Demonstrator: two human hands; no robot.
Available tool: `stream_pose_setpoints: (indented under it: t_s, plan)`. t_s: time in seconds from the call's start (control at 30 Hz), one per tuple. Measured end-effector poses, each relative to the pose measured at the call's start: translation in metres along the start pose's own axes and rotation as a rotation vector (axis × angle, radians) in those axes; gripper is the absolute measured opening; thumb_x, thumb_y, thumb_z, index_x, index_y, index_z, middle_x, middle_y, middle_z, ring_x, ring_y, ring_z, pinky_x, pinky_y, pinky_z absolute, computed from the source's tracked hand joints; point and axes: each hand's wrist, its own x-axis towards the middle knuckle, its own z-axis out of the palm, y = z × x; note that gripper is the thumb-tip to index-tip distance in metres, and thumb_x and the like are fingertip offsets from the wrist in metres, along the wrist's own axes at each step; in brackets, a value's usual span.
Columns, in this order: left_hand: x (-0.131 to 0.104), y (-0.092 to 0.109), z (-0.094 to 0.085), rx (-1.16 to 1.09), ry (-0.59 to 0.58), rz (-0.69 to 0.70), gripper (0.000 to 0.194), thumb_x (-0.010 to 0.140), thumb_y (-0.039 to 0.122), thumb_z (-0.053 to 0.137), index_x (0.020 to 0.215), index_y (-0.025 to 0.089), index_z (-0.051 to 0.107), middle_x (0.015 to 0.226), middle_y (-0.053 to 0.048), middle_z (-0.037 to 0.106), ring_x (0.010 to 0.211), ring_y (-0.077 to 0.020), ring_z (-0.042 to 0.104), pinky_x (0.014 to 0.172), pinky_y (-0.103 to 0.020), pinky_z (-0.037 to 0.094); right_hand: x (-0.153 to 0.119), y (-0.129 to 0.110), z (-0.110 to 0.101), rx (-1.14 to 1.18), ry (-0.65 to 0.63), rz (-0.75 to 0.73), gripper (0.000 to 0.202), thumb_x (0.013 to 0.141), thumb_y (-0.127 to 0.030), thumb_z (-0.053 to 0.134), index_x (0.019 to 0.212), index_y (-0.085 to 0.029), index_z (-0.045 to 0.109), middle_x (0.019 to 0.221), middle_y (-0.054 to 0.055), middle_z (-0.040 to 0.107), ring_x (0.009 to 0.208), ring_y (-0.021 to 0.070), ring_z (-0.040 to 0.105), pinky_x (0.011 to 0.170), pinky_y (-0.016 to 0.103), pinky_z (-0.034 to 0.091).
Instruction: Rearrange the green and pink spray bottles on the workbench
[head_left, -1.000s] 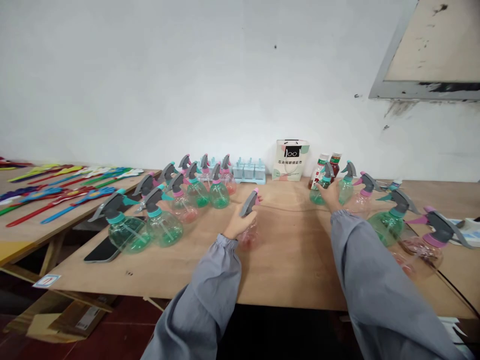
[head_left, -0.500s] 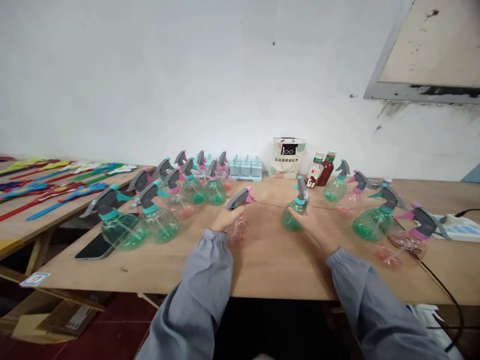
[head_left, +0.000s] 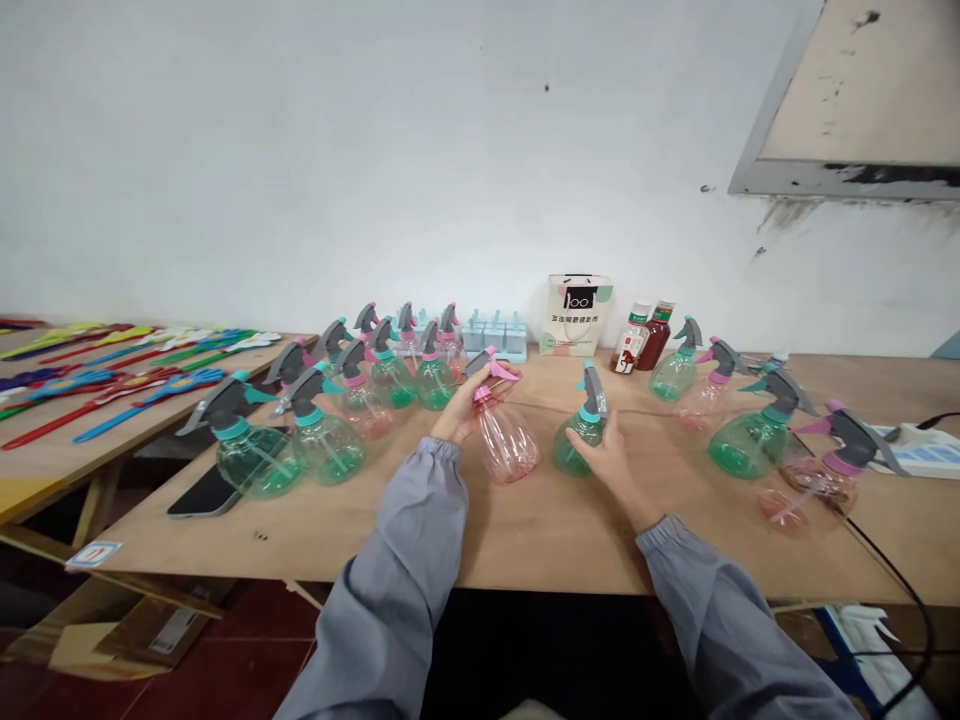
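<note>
A clear pink spray bottle [head_left: 508,440] is tilted in my left hand [head_left: 459,408], whose fingers wrap round its neck and grey-and-pink spray head. My right hand [head_left: 606,452] grips a green spray bottle [head_left: 576,436] by its body, and its grey head with a turquoise nozzle points up. Left of my hands stand several more green and pink spray bottles, the nearest a large green spray bottle [head_left: 259,462]. On the right are more, among them a green spray bottle [head_left: 750,445] and a pink spray bottle [head_left: 802,495] that leans.
Behind stand a paper bag [head_left: 574,335], red-brown bottles [head_left: 654,338] and a pale blue popsicle mould [head_left: 495,338]. A phone [head_left: 206,490] lies at the left, partly behind a bottle. A black cable [head_left: 889,575] hangs over the right front edge. Colourful flower-shaped items [head_left: 176,385] lie on the left table.
The pink bottle in my left hand has been lifted and tilted, its base swinging right. My right hand and the green bottle have shifted slightly left and nearer to me.
</note>
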Motion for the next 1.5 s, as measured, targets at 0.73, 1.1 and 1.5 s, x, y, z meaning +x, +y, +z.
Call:
stream_pose_setpoints:
  t_s: [0.73, 1.1, 1.5]
  plan:
    - [-0.016, -0.006, 0.027, 0.123, -0.004, -0.066, 0.022, 0.051, 0.019, 0.055, 0.071, 0.017, 0.065, 0.088, -0.006, 0.077, 0.088, -0.0192, 0.071, 0.056, -0.02, 0.045, -0.003, -0.004, -0.001, -0.019, 0.003, 0.002, 0.056, 0.067, -0.067, 0.067, 0.093, -0.027, 0.04, 0.085, 0.008, 0.071, 0.079, 0.03, 0.07, 0.069, 0.04, 0.053]
    - [-0.024, -0.003, 0.034, 0.185, -0.041, -0.102, 0.025, 0.053, 0.02, 0.056, 0.076, 0.017, 0.067, 0.095, -0.007, 0.077, 0.091, -0.0222, 0.072, 0.052, -0.021, 0.045, -0.002, -0.001, 0.001, 0.0, 0.014, -0.017, 0.056, 0.067, -0.067, 0.068, 0.096, -0.027, 0.042, 0.086, 0.007, 0.07, 0.081, 0.0296, 0.069, 0.072, 0.041, 0.053]
    - [-0.031, 0.002, 0.04, 0.267, -0.005, -0.135, 0.024, 0.056, 0.018, 0.06, 0.077, 0.017, 0.072, 0.08, -0.006, 0.077, 0.072, -0.0194, 0.068, 0.06, -0.026, 0.05, -0.003, -0.005, -0.001, -0.004, -0.009, 0.014, 0.055, 0.067, -0.066, 0.067, 0.094, -0.027, 0.04, 0.088, 0.008, 0.071, 0.082, 0.0309, 0.07, 0.072, 0.042, 0.053]
